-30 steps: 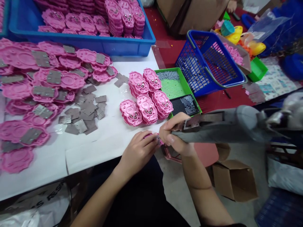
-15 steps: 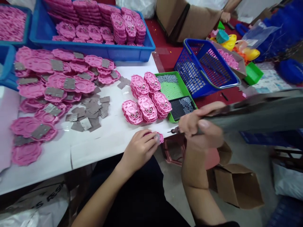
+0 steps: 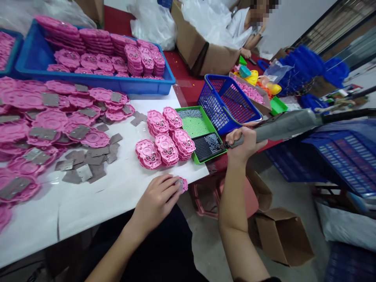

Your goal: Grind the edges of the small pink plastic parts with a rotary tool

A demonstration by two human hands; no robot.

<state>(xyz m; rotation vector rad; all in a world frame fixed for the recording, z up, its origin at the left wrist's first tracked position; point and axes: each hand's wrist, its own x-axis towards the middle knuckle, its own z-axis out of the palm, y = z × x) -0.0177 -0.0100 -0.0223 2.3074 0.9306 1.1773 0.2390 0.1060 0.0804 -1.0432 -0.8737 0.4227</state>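
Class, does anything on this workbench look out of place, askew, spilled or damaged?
Nothing looks plainly damaged. The grey metal plates lie strewn at differing angles on the white tabletop, and the pink plastic casings at left overlap in a jumble, which looks untidy beside the five neater casing stacks.

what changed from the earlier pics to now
The right hand has carried the grey power screwdriver away from the left hand, rightward and forward, its tip now at the black tray. The camera view has shifted too. Nothing was let go: the left hand still holds the pink piece. The pink stacks stayed put.
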